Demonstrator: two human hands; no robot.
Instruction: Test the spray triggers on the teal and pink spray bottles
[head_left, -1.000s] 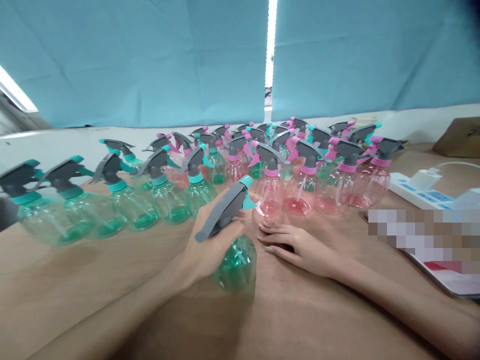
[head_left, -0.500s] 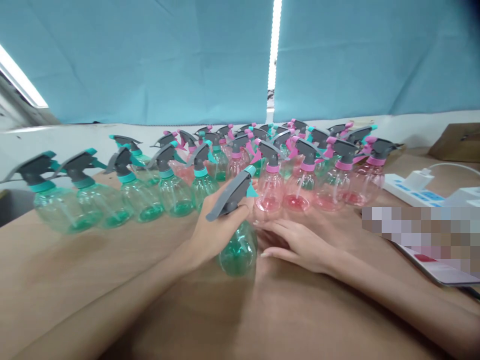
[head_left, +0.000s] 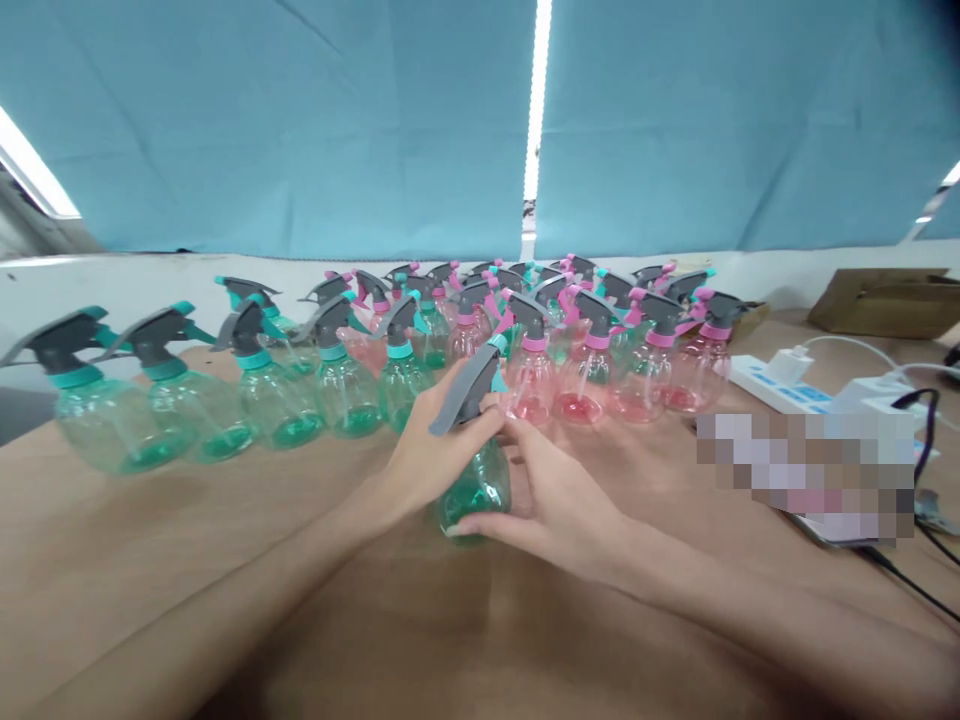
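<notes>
A clear green spray bottle [head_left: 474, 490] with a grey trigger head stands in front of me, tilted slightly if at all. My left hand [head_left: 431, 445] is closed round its neck, just under the grey head. Low on the bottle's body, my right hand [head_left: 551, 490] grips from the right, its thumb across the front near the base. The far fingers of both hands are partly hidden behind the bottle. Beyond them stand a green spray bottle [head_left: 405, 385] with a turquoise collar and a pink spray bottle [head_left: 530, 385] with a pink collar.
Several green bottles [head_left: 281, 405] line the left of the wooden table [head_left: 112, 560]. Several pink bottles [head_left: 641, 385] stand right of centre, with mixed ones behind. On the right are a white power strip [head_left: 780, 385], cables, a blurred-out flat device [head_left: 814, 490] and a brown box [head_left: 889, 300].
My right hand has moved left from beside the bottle and closed on its lower body. My left hand keeps its hold on the neck. The view has turned slightly right.
</notes>
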